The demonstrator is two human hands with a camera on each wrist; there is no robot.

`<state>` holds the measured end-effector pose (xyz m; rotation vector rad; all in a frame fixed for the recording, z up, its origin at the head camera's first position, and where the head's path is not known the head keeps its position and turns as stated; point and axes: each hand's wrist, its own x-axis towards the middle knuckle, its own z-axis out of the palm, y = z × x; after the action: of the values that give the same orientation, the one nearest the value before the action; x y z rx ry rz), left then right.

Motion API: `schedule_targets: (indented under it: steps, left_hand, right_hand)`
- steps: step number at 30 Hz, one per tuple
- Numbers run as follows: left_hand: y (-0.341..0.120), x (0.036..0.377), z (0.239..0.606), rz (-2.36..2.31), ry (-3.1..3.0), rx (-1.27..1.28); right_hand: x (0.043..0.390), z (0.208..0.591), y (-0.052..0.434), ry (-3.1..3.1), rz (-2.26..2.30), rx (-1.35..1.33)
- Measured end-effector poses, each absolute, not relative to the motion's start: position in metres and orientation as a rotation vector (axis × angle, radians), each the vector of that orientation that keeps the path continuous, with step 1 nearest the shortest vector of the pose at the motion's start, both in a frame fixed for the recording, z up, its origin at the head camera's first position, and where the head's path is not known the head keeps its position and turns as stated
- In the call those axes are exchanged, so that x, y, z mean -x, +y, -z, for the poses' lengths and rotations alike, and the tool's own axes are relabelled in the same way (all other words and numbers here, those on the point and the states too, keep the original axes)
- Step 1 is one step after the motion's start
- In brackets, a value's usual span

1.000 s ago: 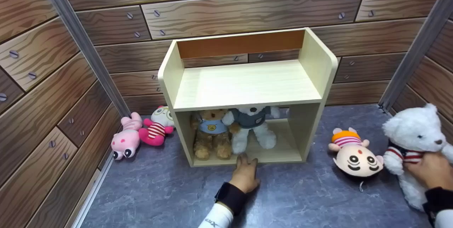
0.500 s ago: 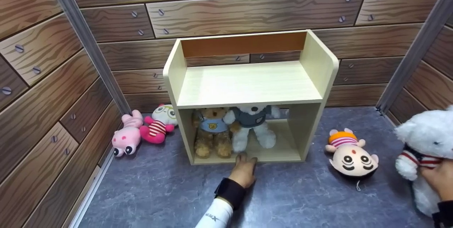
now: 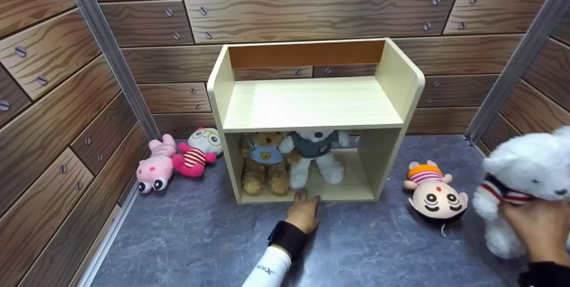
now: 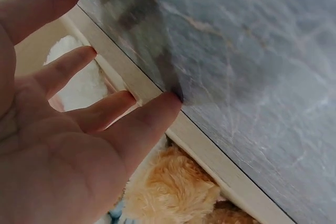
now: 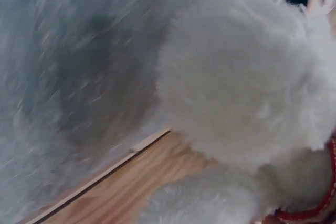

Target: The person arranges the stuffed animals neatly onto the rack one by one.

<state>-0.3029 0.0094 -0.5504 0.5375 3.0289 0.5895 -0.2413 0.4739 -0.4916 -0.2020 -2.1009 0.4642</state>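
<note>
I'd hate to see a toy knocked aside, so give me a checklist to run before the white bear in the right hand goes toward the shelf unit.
1. Right hand grips the white bear: ok, held by the body.
2. Left hand at the shelf unit's lower front edge: ok, touching it.
3. Upper board bare: ok.
4. Room beside the grey-shirted bear: ok, bare lower board shows.
5. Straight path along the floor: not ok, the doll lies between.
6. White bear fully off the floor: cannot tell.
</note>
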Motion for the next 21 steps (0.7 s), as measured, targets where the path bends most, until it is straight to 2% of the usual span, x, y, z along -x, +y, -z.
schedule_targets:
  steps: [4, 10, 17, 21]
  left_hand:
    - [0.01, 0.305, 0.55, -0.524, 3.052, -0.52]
    - [0.011, 0.307, 0.548, -0.433, 3.089, -0.514]
    - [0.011, 0.304, 0.546, -0.44, 3.113, -0.504]
    - [0.012, 0.303, 0.548, -0.477, 3.13, -0.512]
  right_hand:
    - [0.237, 0.474, 0.445, -2.222, -0.591, 0.337]
    - [0.239, 0.461, 0.397, -2.115, -0.686, 0.053]
    - [0.239, 0.464, 0.332, -2.039, -0.812, -0.244]
    - [0.233, 0.471, 0.303, -2.113, -0.849, -0.231]
